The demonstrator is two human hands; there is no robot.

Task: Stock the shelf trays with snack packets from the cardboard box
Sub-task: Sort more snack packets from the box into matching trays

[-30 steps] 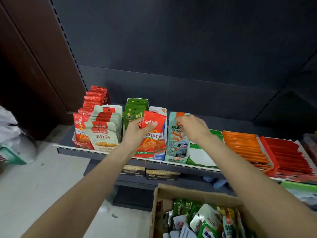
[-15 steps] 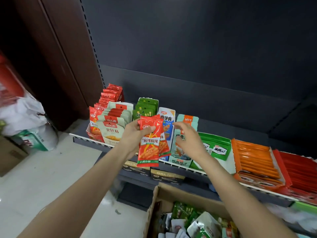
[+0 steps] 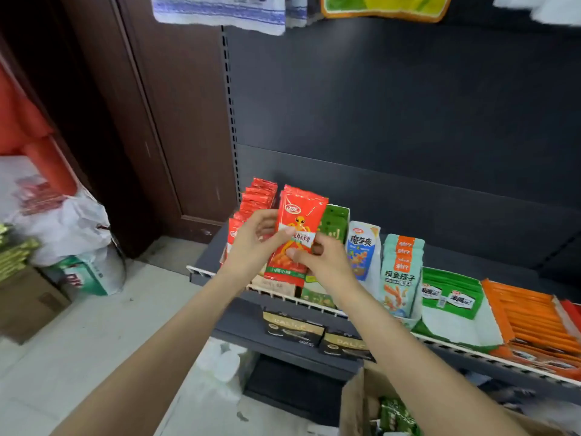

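While we face the dark shelf (image 3: 361, 316), its white wire front rail carries upright rows of snack packs: red at far left, green, blue-and-white, pale teal, then flat orange and red sticks in trays to the right. Below right, the cardboard box (image 3: 358, 404) stands open with green packets inside. We hold a small stack of red packets (image 3: 297, 234) upright in front of the left rows, above the rail. Each is glossy red with an orange figure, a white label band and a green strip at the bottom. Our left hand (image 3: 251, 247) grips the stack's left edge; our right hand (image 3: 323, 262) pinches its lower right.
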